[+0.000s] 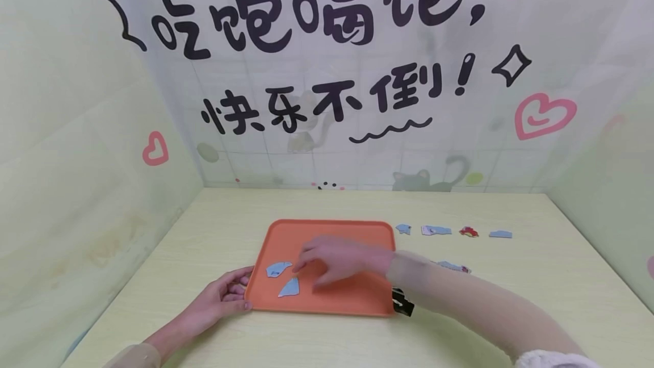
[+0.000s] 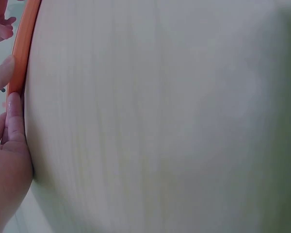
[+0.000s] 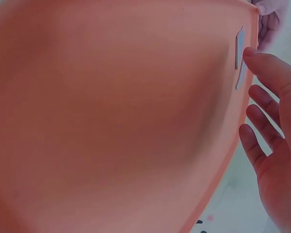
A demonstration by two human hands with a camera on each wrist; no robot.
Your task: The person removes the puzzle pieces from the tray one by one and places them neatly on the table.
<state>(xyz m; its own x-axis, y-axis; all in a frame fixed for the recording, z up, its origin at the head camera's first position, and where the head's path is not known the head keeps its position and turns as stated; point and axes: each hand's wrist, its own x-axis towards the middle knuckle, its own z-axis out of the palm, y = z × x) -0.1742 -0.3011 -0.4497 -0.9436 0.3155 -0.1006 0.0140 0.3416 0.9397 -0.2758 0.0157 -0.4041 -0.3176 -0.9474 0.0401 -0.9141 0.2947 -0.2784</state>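
An orange tray (image 1: pixel 352 300) lies on the table in front of me. My left hand (image 1: pixel 217 302) holds its left rim near the front corner, with the thumb (image 2: pixel 2 75) and fingers against the edge in the left wrist view. Two light-blue flat pieces with irregular edges rest in the tray's left part, an upper piece (image 1: pixel 276 270) and a lower piece (image 1: pixel 290 287). Over the tray, just right of these pieces, my right hand (image 1: pixel 334 257) hovers with its fingers loosely spread and nothing in them. In the right wrist view its fingertips overlap the pieces' edges.
Right of the tray, a row of small pieces lies on the table, among them a blue piece (image 1: pixel 436 230) and a red one (image 1: pixel 468 232). Another piece (image 1: pixel 457 267) shows partly behind my right forearm. A black object (image 1: pixel 405 302) sticks out at the tray's right edge.
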